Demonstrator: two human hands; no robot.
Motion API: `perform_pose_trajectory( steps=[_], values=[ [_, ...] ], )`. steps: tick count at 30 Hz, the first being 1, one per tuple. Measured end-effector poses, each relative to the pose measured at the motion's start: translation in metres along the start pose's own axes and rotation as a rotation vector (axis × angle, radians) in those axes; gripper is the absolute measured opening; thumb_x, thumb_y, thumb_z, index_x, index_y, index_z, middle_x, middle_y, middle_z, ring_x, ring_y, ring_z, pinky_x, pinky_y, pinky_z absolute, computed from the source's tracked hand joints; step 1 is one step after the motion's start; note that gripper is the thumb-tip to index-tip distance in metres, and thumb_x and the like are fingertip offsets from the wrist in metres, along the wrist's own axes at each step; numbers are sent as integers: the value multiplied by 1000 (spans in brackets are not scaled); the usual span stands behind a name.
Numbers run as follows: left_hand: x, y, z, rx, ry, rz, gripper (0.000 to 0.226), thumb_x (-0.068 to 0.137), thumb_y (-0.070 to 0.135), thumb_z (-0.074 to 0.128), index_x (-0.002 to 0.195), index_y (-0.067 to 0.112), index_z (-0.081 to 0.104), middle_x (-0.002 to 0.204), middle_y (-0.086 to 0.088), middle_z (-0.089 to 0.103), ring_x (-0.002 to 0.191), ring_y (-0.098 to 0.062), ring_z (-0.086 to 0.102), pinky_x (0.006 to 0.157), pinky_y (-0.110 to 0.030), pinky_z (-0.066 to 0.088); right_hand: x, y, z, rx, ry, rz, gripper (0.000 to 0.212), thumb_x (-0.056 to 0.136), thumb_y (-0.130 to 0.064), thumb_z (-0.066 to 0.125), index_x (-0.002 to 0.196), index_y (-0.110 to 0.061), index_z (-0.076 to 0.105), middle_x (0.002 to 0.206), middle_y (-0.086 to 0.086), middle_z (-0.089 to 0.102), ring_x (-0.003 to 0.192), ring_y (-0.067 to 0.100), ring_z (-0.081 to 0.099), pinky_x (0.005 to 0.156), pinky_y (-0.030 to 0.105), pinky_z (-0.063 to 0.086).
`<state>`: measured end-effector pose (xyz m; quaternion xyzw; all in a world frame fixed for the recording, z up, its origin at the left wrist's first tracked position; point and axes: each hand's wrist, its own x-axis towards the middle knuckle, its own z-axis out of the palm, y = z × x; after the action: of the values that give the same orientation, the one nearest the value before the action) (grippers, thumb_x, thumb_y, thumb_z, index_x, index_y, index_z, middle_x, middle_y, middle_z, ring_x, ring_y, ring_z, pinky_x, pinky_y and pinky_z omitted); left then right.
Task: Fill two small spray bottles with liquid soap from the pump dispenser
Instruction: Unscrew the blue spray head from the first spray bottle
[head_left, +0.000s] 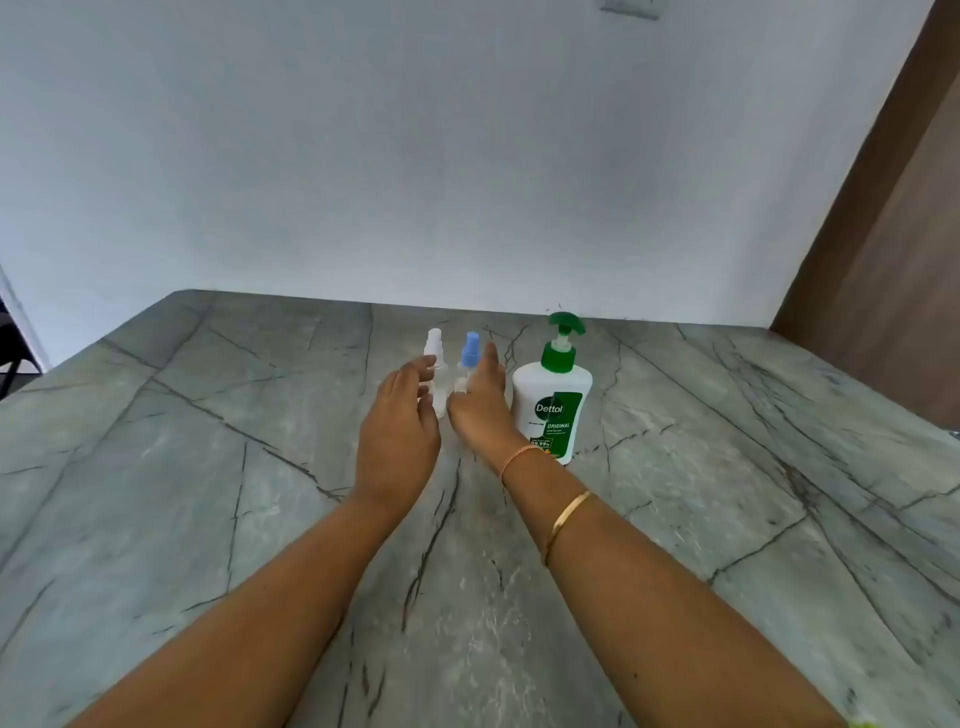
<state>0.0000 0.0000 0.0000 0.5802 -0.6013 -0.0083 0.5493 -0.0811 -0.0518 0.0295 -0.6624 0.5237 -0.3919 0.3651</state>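
Two small spray bottles stand side by side near the back of the marble table (675, 519). One has a white cap (435, 358), the other a blue cap (470, 349). My left hand (400, 431) reaches to the white-capped bottle, its loosely bent fingertips at the bottle's left side. My right hand (480, 402) is at the blue-capped bottle, fingers straight along its right side and thumb in front of its body, which is mostly hidden. A white soap pump dispenser (551, 400) with a green pump head stands upright just right of my right hand.
A pale wall runs along the table's back edge. A brown wooden panel (893, 234) rises at the right. Two bangles sit on my right wrist. Part of a dark chair shows at the far left.
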Motion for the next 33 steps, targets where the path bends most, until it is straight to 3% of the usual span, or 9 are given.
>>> perform_pose_trajectory(
  steps=[9,13,17,20,24,29,33],
  values=[
    [15,-12,13,42,-31,-32,33,92,8,48,123,18,50,115,1,58,93,-3,51,79,-18,42,22,14,4,70,42,56,78,87,-2,46,146,-18,0,148,9,24,131,26,30,102,31,29],
    [20,-15,25,45,-48,-54,32,91,7,48,122,18,51,116,-1,59,92,-4,51,81,-22,45,27,17,7,96,106,79,71,89,-5,45,146,-20,6,140,7,36,120,24,43,87,23,30],
    [24,-15,34,29,-39,-78,30,91,7,48,119,18,53,116,-1,59,91,-3,52,80,-20,43,31,16,7,82,147,56,53,89,-7,47,136,-15,24,108,-4,41,84,11,43,74,16,31],
    [22,-15,35,16,-30,-87,29,91,6,47,118,17,53,116,-1,59,91,-4,52,79,-22,44,29,18,7,58,180,31,34,89,-7,49,121,-11,36,78,-15,33,62,2,38,53,8,33],
    [15,-16,32,4,-46,-124,31,90,10,50,119,20,51,119,1,57,89,-4,53,77,-23,43,15,16,7,78,164,11,33,87,-4,50,118,-10,38,81,-12,33,69,5,40,60,9,28],
    [4,-16,23,75,-191,-157,39,89,16,53,127,20,45,124,-3,53,91,-9,52,76,-26,41,-10,15,4,91,88,27,38,86,-2,48,122,-9,39,110,5,41,105,22,47,89,29,41],
    [-1,-10,16,110,-326,-161,41,85,10,57,124,18,47,118,-5,56,96,-16,55,76,-28,42,-31,19,0,49,26,-25,39,85,-1,50,122,-8,41,119,13,44,112,25,44,98,38,38]
  ],
)
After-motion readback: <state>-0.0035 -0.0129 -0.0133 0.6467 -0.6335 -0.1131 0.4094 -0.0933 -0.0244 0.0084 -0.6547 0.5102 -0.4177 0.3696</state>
